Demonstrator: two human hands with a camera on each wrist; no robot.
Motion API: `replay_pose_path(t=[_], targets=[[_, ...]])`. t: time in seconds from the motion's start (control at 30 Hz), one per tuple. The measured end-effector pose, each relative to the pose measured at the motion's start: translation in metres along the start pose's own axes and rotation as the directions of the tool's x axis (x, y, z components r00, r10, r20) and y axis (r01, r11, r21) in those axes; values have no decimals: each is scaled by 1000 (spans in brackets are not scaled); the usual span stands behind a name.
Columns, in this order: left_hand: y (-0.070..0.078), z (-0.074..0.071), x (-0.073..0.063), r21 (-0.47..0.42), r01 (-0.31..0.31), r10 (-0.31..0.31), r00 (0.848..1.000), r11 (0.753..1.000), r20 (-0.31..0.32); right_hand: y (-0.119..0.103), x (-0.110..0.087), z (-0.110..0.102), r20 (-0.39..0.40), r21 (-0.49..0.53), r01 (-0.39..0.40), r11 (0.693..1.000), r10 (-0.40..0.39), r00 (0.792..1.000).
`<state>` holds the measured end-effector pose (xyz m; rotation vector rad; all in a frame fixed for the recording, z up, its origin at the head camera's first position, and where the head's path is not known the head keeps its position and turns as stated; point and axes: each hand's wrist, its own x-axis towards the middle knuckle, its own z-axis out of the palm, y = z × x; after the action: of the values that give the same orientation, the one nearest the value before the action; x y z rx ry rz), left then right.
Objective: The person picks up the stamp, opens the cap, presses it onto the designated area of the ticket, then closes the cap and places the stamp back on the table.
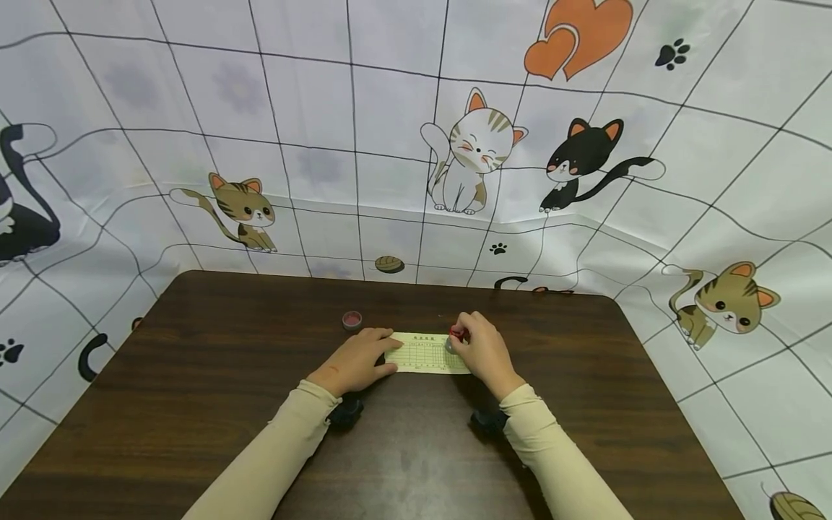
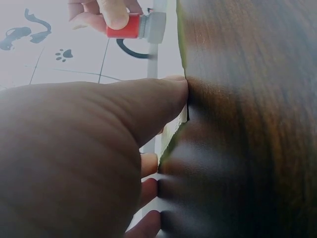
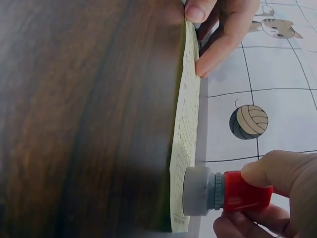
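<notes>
A yellow-green printed form slip lies flat on the dark wooden table. My left hand rests on the slip's left end, thumb and fingers spread and holding it down. My right hand pinches a stamp with a red handle and a round grey base. In the right wrist view the base is right at the slip's surface, near its right end. The stamp's underside is hidden. From the left wrist, the red handle shows between the right fingertips.
A small round container with a reddish inside stands behind my left hand. The dark brown table ends at a white curtain printed with cats and grid lines. Dark straps show at both wrists.
</notes>
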<state>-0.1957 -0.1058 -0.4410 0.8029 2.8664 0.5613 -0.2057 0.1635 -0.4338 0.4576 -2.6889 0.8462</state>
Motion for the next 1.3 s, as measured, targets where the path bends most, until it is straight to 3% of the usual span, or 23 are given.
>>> replay_pose_path(t=[0.6, 1.03, 1.17, 1.3], targets=[[-2, -5, 0, -3, -2, 2, 1000, 1000, 0, -1, 3, 1, -18, 11, 5, 1000, -4, 1000], [-3, -2, 0, -1, -9, 9, 1000, 1000, 0, 0, 1, -1, 33, 19, -22, 1000, 21, 999], [-3, -1, -1, -1, -7, 7, 1000, 1000, 1, 7, 3, -8, 16, 132, -38, 990, 36, 999], [-3, 0, -1, -4, -10, 10, 1000, 1000, 1, 19, 6, -19, -111, 302, -103, 948, 142, 984]])
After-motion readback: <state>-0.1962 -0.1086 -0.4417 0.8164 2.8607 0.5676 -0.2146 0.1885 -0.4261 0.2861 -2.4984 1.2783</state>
